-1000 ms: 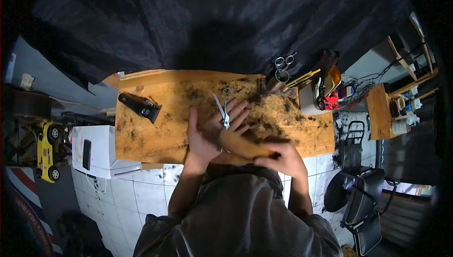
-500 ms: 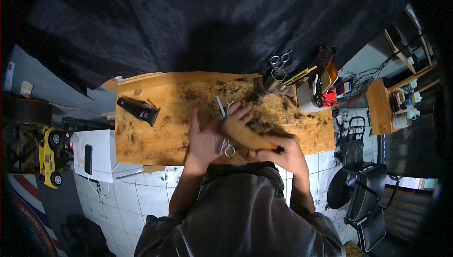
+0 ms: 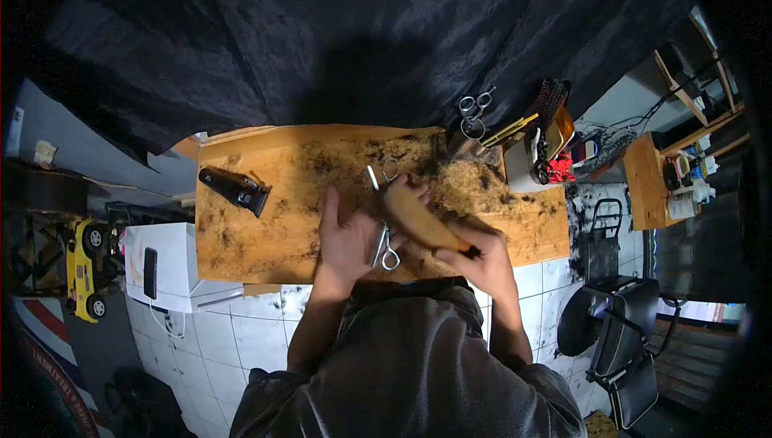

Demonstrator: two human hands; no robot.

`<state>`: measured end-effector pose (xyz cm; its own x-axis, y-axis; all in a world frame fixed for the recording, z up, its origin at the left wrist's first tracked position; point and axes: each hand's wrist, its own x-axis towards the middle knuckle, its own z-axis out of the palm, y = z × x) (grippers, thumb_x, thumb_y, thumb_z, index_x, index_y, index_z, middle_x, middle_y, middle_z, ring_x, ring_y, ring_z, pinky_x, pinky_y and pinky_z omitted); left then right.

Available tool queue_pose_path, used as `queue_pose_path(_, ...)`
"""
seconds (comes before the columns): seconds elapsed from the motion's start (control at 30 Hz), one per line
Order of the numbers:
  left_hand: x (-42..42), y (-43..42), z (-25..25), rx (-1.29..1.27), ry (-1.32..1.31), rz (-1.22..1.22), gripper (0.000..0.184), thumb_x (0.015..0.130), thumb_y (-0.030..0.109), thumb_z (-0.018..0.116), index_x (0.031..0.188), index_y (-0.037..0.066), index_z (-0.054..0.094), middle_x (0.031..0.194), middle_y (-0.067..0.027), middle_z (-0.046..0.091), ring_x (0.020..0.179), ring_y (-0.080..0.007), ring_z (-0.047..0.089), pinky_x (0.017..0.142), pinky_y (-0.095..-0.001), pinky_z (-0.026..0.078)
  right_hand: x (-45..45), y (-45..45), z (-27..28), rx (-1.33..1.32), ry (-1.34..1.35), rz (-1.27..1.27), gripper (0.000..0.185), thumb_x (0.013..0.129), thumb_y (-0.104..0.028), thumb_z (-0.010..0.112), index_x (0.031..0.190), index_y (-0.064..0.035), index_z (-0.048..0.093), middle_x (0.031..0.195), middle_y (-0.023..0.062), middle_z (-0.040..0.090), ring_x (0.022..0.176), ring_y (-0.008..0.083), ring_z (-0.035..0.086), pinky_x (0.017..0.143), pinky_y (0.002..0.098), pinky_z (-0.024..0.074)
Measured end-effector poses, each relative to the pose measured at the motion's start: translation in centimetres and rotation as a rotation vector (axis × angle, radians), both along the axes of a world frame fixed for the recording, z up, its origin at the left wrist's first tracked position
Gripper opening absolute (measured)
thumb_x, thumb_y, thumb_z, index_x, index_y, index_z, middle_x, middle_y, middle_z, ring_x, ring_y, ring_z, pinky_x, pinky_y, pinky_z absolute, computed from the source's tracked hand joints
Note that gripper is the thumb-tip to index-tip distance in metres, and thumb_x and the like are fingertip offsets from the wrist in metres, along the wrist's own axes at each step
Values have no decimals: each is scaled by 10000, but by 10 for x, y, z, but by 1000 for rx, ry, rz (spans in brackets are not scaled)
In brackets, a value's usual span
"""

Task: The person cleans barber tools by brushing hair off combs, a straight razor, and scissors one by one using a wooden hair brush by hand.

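Note:
My left hand [image 3: 348, 237] is palm up above the wooden table [image 3: 281, 253], fingers spread and partly covered by a brush. Open metal scissors [image 3: 389, 255] lie across its palm, with one blade and one ring reaching past the fingers. My right hand [image 3: 482, 259] is closed round the dark end of the brush [image 3: 418, 217], whose tan, slightly blurred body lies over the scissors and the left fingers. Cut dark hair is scattered over the tabletop.
Black clippers [image 3: 234, 190] lie at the table's left. At the right back stand a metal cup [image 3: 466, 147] with scissors and a white container [image 3: 521, 166] of tools. A black chair [image 3: 623, 321] and a yellow toy car [image 3: 84, 269] flank the table.
The brush in my right hand has moved up and left over my left palm, and now covers more of the scissors' middle. My left hand has stayed nearly still.

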<state>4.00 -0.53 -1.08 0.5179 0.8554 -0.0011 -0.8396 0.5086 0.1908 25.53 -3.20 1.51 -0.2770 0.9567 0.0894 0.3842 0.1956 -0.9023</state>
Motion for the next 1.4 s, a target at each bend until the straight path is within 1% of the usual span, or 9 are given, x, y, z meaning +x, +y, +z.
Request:
queue_pose_path(0.07, 2, -2, 5, -77, -19, 1, 1075, 817, 821, 202, 1488, -15, 117, 1519, -270, 186, 1431, -351, 169, 1173, -464, 108, -6, 3, -6, -11, 18, -157, 382, 717, -161, 811, 1019, 35, 682, 769, 127, 642, 698, 166, 612, 649, 292, 478)
queue_pose_path(0.2, -2, 3, 4, 1, 24, 23, 1055, 838, 796, 201, 1481, -36, 110, 1529, -267, 149, 1441, -340, 139, 1178, -442, 120, 5, -2, 8, -308, -237, 316, 444, 768, -374, 767, 1050, -36, 705, 939, 158, 709, 842, 240, 699, 780, 332, 513)
queue_pose_path(0.33, -5, 3, 2, -66, -113, 13, 1040, 853, 780, 189, 1477, -49, 111, 1534, -266, 132, 1445, -342, 124, 1181, -430, 118, 13, -4, -10, -126, -98, 556, 426, 758, -405, 768, 1024, -74, 723, 994, 137, 705, 863, 255, 699, 798, 306, 517)
queue_pose_path(0.47, 4, -5, 3, 41, 56, -50, 1022, 860, 774, 204, 1480, -36, 135, 1540, -242, 140, 1438, -338, 147, 1176, -453, 125, 7, 2, 3, -118, -326, 222, 434, 722, -372, 801, 998, -45, 728, 934, 175, 708, 755, 264, 698, 759, 351, 531)
queue_pose_path(0.7, 7, -14, -6, 50, 248, -144, 945, 893, 719, 254, 1484, -12, 150, 1541, -183, 196, 1431, -312, 182, 1168, -486, 142, 14, 23, -2, 247, -125, -377, 416, 690, -195, 831, 977, 64, 677, 837, 178, 656, 766, 276, 654, 680, 363, 505)
queue_pose_path(0.97, 14, -9, 1, -81, 60, -147, 971, 884, 744, 212, 1476, -24, 159, 1515, -223, 239, 1401, -317, 265, 1158, -455, 205, 16, 8, 4, 172, -62, 358, 462, 607, -214, 867, 958, 32, 694, 897, 152, 675, 817, 299, 663, 746, 346, 505)
queue_pose_path(1.2, 6, -18, 2, 32, 367, -287, 867, 902, 675, 336, 1495, 61, 179, 1497, -202, 294, 1371, -340, 329, 1077, -490, 363, 22, 26, -4, 383, -176, -303, 384, 692, -138, 825, 976, 72, 673, 829, 152, 644, 694, 237, 626, 622, 287, 484)
queue_pose_path(1.23, 1, -17, 7, 82, 427, -313, 760, 943, 584, 373, 1486, 73, 225, 1394, -172, 443, 1234, -296, 497, 983, -404, 469, 24, 25, -4, 338, -145, -320, 390, 695, -132, 823, 991, 70, 668, 826, 145, 643, 686, 224, 615, 621, 283, 479)
queue_pose_path(1.4, -3, -17, -25, 41, 577, -183, 505, 1010, 329, 404, 1438, 68, 343, 1176, -100, 566, 1005, -189, 581, 914, -329, 503, 27, 19, -3, 229, -19, -316, 396, 707, -114, 817, 1023, 66, 661, 814, 124, 641, 683, 163, 585, 628, 264, 458)
